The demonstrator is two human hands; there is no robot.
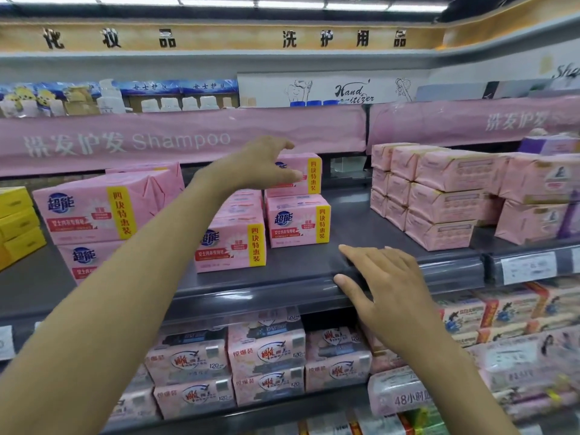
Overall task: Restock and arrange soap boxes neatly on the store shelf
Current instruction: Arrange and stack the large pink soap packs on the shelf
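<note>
Right hand (386, 277) lies flat on shelf (361, 221) edge, lower centre; left hand (260, 164), grip wide, at top soap box (311, 178).

store aisle. strip lights (219, 0) overhead, tan header band (226, 37) with black characters, white hand sanitizer sign (345, 86), pink shampoo banner (182, 138) above grey shelf (354, 224), price tag (527, 267) on rail.

Pink Shampoo banner (125, 142) spans the width; white bottles (110, 97) above it, left. Hand sanitizer sign (351, 92) above banner, mid-right. Yellow boxes (17, 221) stacked far left, price label (528, 267) far right.
</note>
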